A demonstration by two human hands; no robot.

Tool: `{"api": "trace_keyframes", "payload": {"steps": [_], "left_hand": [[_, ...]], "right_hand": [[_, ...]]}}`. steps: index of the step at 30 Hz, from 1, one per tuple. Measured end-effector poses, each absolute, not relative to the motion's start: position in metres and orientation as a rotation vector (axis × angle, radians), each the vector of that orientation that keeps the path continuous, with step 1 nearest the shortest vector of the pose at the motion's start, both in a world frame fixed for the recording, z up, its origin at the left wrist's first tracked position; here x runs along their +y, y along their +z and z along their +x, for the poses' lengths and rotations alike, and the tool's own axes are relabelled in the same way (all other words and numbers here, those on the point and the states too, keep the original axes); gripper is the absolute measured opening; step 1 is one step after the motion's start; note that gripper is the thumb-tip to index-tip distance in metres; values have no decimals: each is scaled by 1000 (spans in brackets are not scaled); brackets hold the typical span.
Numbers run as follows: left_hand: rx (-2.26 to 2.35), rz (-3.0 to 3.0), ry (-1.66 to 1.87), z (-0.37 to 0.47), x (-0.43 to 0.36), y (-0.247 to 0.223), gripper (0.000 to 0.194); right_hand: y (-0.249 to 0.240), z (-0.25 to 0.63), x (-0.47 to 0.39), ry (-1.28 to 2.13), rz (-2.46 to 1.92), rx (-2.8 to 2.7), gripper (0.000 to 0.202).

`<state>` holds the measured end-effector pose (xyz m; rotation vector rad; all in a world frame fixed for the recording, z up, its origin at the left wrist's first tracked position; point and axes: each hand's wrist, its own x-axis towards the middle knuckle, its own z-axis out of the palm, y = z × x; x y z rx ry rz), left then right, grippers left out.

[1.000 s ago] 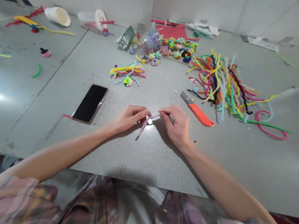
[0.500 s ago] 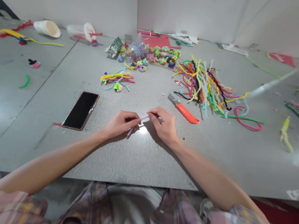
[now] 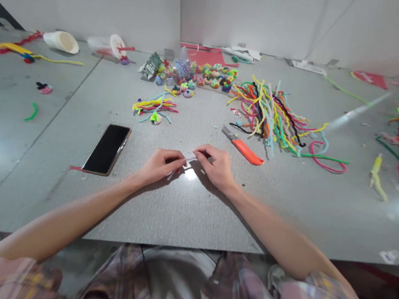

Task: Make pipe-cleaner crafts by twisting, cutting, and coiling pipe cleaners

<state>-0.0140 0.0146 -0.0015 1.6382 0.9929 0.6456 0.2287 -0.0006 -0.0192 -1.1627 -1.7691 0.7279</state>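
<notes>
A pale lilac pipe cleaner [image 3: 190, 157] is stretched between my two hands, just above the grey table [image 3: 177, 214]. My left hand [image 3: 163, 165] pinches it between thumb and fingers, and one end sticks out below that hand toward me. My right hand [image 3: 216, 166] pinches the other end, its tip hidden by the fingertips. Right of my right hand lies an orange utility knife [image 3: 246, 151] with its blade pointing up and left. A black-screened phone [image 3: 107, 150] rests left of my left hand.
A large heap of colourful pipe cleaners [image 3: 274, 115] lies beyond the knife, with a smaller bunch [image 3: 157, 107] to its left. Behind are small fuzzy pieces [image 3: 214, 76], a clear plastic bottle [image 3: 182, 70] and a green packet [image 3: 151, 65]. Paper cups [image 3: 62, 42] lie on their sides back left.
The view has shifted slightly. The fingertips have drawn a little closer together along the pipe cleaner, and less of its end shows below my left hand.
</notes>
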Motion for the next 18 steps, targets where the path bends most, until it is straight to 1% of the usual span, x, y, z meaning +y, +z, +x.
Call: {"api": "trace_keyframes", "payload": {"steps": [3,6,8,11,12,14,18], "left_hand": [[998,1604,720,-13,17,-1,33],[987,1523,790,-11,18,0,33],[984,1455,832,-10,18,0,33],[964,1309,929,-9,18,-5,36],[945,1250,966,-9,19,-8,38],[918,1176,1030,-9,22,-13,40],[872,1115,1065,-9,27,-19,41]], "right_hand": [[-13,238,24,553,-1193,-1802,18],[0,259,89,409,-1281,-1871,25],[7,272,146,317,-1398,-2022,28],[9,284,224,107,-1655,-2148,42],[8,285,243,88,-1683,-2151,46],[4,285,271,64,-1745,-2208,50],[-5,281,294,4,-1830,-2233,49]]}}
